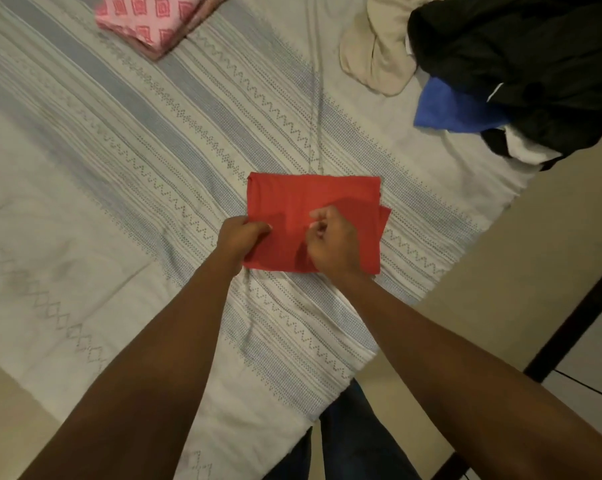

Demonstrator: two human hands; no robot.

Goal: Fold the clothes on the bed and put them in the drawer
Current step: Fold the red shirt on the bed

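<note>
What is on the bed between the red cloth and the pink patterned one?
Nothing. In the head view, only bare striped bedspread lies between the red cloth and the folded pink patterned cloth.

Beige floor [521,258] right of bed. Dark frame strip [576,317] crossing floor diagonally. Pale tiles [594,372] beyond strip, at right edge.

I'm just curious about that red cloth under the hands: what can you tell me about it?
The red cloth is plain, soft-looking fabric, folded into a rough rectangle with layered edges peeking out on its right side. It lies flat on the striped bedspread, near the bed's edge. The left hand pinches its near left edge; the right hand, curled closed, rests on its near right part, seemingly gripping it.
</note>
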